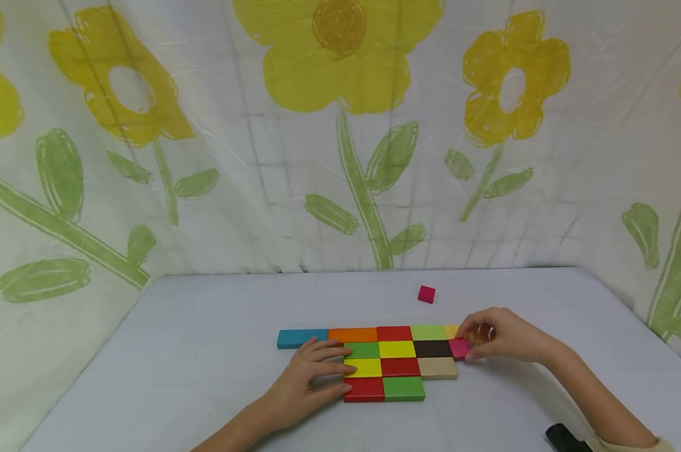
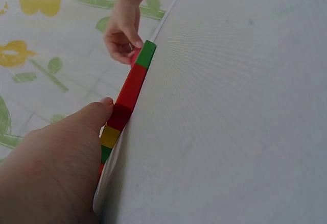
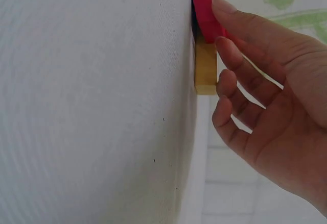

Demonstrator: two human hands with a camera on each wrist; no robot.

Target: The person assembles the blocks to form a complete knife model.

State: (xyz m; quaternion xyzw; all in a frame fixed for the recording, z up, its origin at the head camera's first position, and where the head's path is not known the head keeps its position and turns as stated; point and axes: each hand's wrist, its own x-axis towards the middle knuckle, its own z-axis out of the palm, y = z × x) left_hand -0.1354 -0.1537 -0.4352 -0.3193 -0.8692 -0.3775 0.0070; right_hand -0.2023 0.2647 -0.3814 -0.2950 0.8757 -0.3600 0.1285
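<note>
Flat colored blocks lie side by side in several rows on the table. My right hand (image 1: 506,336) pinches a small pink block (image 1: 459,349) between thumb and index finger, at the right end of the second row beside a black block (image 1: 432,349). In the right wrist view the pink block (image 3: 207,12) stands tilted next to a yellow block (image 3: 206,68). My left hand (image 1: 303,383) spreads its fingers along the rows' left ends, touching a green block (image 1: 363,350), a yellow block (image 1: 367,368) and a red block (image 1: 364,390).
The back row holds a blue block (image 1: 302,339), an orange block (image 1: 352,335) and others. A loose crimson cube (image 1: 427,294) lies farther back on the white table (image 1: 204,314). A flower-printed curtain (image 1: 295,163) hangs behind. Something black (image 1: 563,437) is near the right sleeve.
</note>
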